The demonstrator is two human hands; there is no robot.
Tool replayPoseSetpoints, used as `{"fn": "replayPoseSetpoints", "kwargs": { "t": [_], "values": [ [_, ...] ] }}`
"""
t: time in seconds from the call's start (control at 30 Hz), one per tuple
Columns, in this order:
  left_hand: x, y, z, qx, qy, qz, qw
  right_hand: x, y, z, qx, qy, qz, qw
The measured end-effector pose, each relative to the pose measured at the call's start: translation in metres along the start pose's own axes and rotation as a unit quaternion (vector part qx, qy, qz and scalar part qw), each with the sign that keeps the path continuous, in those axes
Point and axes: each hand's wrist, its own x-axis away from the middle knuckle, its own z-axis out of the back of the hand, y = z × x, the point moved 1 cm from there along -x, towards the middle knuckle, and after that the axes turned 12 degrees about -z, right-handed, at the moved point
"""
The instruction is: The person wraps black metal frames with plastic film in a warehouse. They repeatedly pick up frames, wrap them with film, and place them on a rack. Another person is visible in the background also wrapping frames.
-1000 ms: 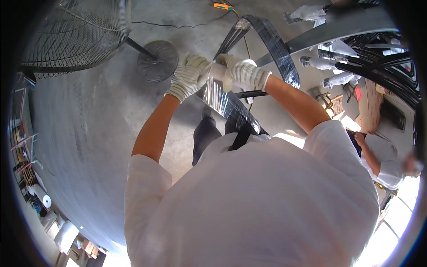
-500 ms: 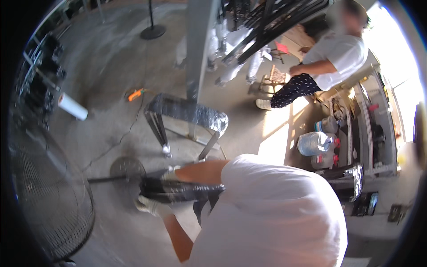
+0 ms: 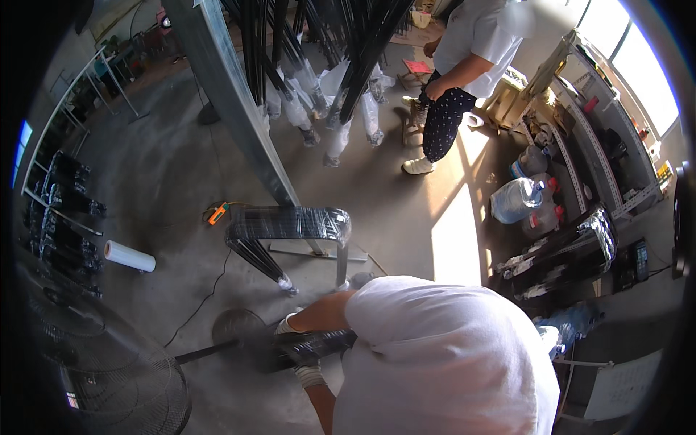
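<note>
Bent over, I have both arms, in white sleeves, stretched to the left over a long black frame [image 3: 324, 343] wrapped in shiny clear film. My right hand [image 3: 286, 324], in a pale glove, grips its far side. Against its near side my left hand [image 3: 309, 373], gloved too, is closed on it, fingers partly hidden. The frame's left end is blurred above a dark round base [image 3: 238, 325]. Just beyond stands another film-wrapped black frame [image 3: 283, 223] on legs, by a grey metal post [image 3: 233, 109].
A fan [image 3: 123, 377] stands at the near left. A film roll [image 3: 130, 257] and an orange device [image 3: 217, 214] with a cable lie on the floor. Black poles [image 3: 355, 65] with wrapped ends lean at the back. A co-worker [image 3: 464, 80] stands near water jugs [image 3: 516, 201] and shelves [image 3: 605, 148].
My view has shifted, with the posts and poles now further left. Both hands have moved right, closer to my body, along the wrapped frame. The co-worker's stance differs slightly.
</note>
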Motion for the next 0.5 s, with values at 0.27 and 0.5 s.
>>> {"fn": "replayPoseSetpoints", "kwargs": {
  "t": [0.27, 0.5],
  "values": [
    [0.017, 0.000, 0.002, -0.076, -0.017, -0.015, 0.997, 0.055, -0.026, 0.014, -0.126, 0.197, 0.054, 0.971],
    [0.033, 0.012, 0.035, -0.058, 0.018, -0.027, 0.998, 0.082, -0.073, -0.030, 0.428, 0.228, 0.150, 0.862]
  ]
}}
